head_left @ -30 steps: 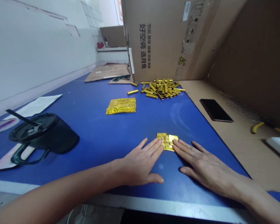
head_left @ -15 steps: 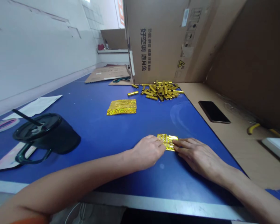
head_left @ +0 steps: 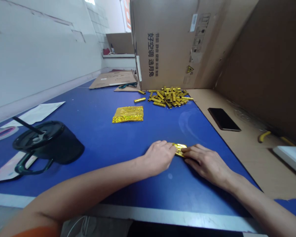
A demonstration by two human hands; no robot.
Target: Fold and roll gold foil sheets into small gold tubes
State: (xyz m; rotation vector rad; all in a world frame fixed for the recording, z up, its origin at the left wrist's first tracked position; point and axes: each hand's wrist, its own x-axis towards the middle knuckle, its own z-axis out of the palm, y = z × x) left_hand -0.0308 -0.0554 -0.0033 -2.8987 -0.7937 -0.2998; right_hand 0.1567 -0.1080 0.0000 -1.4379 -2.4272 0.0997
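Between my hands, low on the blue table (head_left: 101,138), lies a small shiny gold foil paper (head_left: 179,149), folded narrow, its ends covered by my fingers. My left hand (head_left: 159,157) is closed on its left end, fingers curled and pressed down. From the other side, my right hand (head_left: 206,161) pinches the right end with bent fingers. Farther back rests a flat stack of gold foil papers (head_left: 127,114). Behind it, a heap of small folded gold foil tubes (head_left: 171,97) sits against a big carton.
A dark lidded mug (head_left: 50,141) with a straw stands at the left, by a tape roll (head_left: 3,133) and white papers (head_left: 37,113). The large cardboard carton (head_left: 172,46) borders the back. On cardboard at the right lie a phone (head_left: 224,119) and a white box (head_left: 292,159).
The gold foil paper, which showed wider with a panel up on its left, now shows as a narrower strip. My left hand has turned slightly over its left end.
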